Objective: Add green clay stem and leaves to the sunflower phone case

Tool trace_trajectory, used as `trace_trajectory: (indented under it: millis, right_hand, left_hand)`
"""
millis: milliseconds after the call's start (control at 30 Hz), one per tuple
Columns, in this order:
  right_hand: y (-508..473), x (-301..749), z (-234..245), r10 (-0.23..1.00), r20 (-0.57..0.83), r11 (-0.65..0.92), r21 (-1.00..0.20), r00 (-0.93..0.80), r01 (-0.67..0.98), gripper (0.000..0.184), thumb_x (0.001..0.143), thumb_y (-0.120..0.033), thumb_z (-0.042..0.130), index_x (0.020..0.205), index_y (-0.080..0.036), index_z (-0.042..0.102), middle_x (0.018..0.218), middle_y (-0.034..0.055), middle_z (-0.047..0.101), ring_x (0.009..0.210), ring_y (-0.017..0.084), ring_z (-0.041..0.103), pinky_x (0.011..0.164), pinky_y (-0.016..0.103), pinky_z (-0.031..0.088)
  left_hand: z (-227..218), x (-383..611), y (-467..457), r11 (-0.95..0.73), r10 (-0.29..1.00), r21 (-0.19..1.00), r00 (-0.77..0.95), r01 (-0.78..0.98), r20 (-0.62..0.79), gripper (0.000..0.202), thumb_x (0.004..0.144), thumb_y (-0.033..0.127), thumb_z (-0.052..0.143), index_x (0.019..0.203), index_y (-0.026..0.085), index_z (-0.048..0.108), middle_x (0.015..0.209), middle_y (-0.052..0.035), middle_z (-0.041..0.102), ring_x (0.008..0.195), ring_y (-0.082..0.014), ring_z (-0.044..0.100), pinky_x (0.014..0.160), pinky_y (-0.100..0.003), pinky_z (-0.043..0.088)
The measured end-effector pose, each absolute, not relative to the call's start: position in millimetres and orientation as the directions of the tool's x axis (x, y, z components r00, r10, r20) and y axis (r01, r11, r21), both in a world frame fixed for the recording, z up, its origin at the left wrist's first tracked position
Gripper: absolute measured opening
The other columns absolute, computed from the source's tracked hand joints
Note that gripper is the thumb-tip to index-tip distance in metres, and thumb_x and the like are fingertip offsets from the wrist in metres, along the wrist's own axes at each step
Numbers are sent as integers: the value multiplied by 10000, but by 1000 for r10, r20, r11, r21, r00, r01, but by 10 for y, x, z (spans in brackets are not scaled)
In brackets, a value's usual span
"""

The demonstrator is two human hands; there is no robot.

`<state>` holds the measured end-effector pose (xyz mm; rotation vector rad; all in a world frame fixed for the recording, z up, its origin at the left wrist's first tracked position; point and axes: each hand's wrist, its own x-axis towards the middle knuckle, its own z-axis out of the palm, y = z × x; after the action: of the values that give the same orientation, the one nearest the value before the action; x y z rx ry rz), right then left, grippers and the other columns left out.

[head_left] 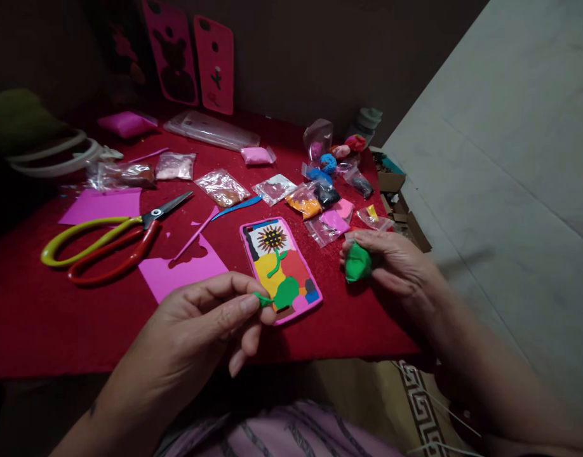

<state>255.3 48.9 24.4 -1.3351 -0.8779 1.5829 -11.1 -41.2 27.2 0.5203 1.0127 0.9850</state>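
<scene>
Between thumb and forefinger, my left hand (pixel 210 324) pinches a small piece of green clay (pixel 263 299). It hovers over the lower left edge of a phone case (pixel 301 266) with a pink rim. Coloured clay patches, a brown sunflower (pixel 271 238) and a curved green stem (pixel 277 261) cover the case, which lies flat on the red cloth. My right hand (pixel 396 260), to the right of the case, is closed around a small bag of green clay (pixel 357 261). Part of that bag is hidden behind the fingers.
Scissors (pixel 148 219) with yellow and red handles lie at left, near pink sheets (pixel 181 273) and a blue modelling tool (pixel 237 207). Several clay bags (pixel 305 200) sit behind the case. Two decorated phone cases (pixel 215 63) lean at the back. A bottle (pixel 368 124) stands back right.
</scene>
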Motion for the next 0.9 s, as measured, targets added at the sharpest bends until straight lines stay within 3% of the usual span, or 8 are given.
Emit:
trace_trajectory:
  millis: [167, 433, 633, 700, 767, 833, 900]
  right_hand:
    - [476, 2528, 238, 925, -375, -379, -909, -58, -171, 173, 618, -242, 898, 715, -168, 774, 716, 27, 748, 653, 126, 678, 643, 220, 600]
    - [485, 2524, 233, 928, -367, -371, -923, -59, -104, 206, 572, -258, 903, 672, -138, 768, 686, 43, 735, 635, 140, 677, 624, 247, 581]
    - [551, 2561, 199, 956, -293, -293, -955, 5, -46, 212, 589, -258, 922, 647, -163, 743, 655, 26, 711, 589, 120, 634, 576, 247, 535]
    - [540, 2546, 222, 971, -236, -236, -972, 39, 2, 202, 632, -280, 919, 684, -172, 756, 690, 21, 717, 590, 114, 618, 556, 238, 517]
    - [504, 2527, 250, 987, -150, -155, -981, 52, 118, 217, 700, -325, 892, 838, -192, 788, 812, 32, 751, 657, 134, 643, 592, 254, 537]
    - [440, 2511, 264, 998, -40, -49, -963, 37, 265, 324, 788, -365, 833, 1073, -227, 763, 997, 50, 772, 825, 181, 696, 736, 321, 582]
    - [339, 2492, 270, 975, 212, 162, -892, 73, 422, 348, 859, -318, 769, 1198, -265, 713, 1149, 51, 751, 1028, 216, 692, 935, 406, 558]
  left_hand:
    - [222, -147, -420, 505, 859, 740, 177, -444, -480, 121, 741, 220, 844, 787, 179, 740, 676, -23, 725, 445, -57, 555, 413, -107, 446]
    - [95, -200, -367, 486, 873, 739, 232, -467, -428, 201, 726, 281, 875, 809, 154, 742, 688, -26, 729, 402, -48, 535, 364, -107, 431]
    - [63, -202, -340, 483, 876, 731, 280, -482, -394, 162, 790, 276, 826, 855, 157, 738, 717, -30, 745, 410, -52, 559, 377, -107, 423]
    - [70, -194, -334, 489, 872, 724, 292, -487, -393, 182, 773, 281, 833, 846, 144, 737, 714, -41, 748, 388, -48, 547, 382, -114, 416]
    - [76, -183, -328, 493, 870, 718, 292, -491, -398, 198, 749, 282, 845, 828, 135, 739, 709, -47, 749, 366, -41, 530, 383, -118, 400]
    - [79, -175, -325, 491, 871, 715, 292, -499, -395, 201, 727, 276, 857, 813, 133, 745, 687, -48, 744, 355, -40, 522, 382, -120, 385]
    - [78, -171, -328, 492, 871, 713, 294, -500, -395, 198, 717, 269, 861, 813, 133, 754, 668, -51, 741, 356, -44, 521, 381, -124, 378]
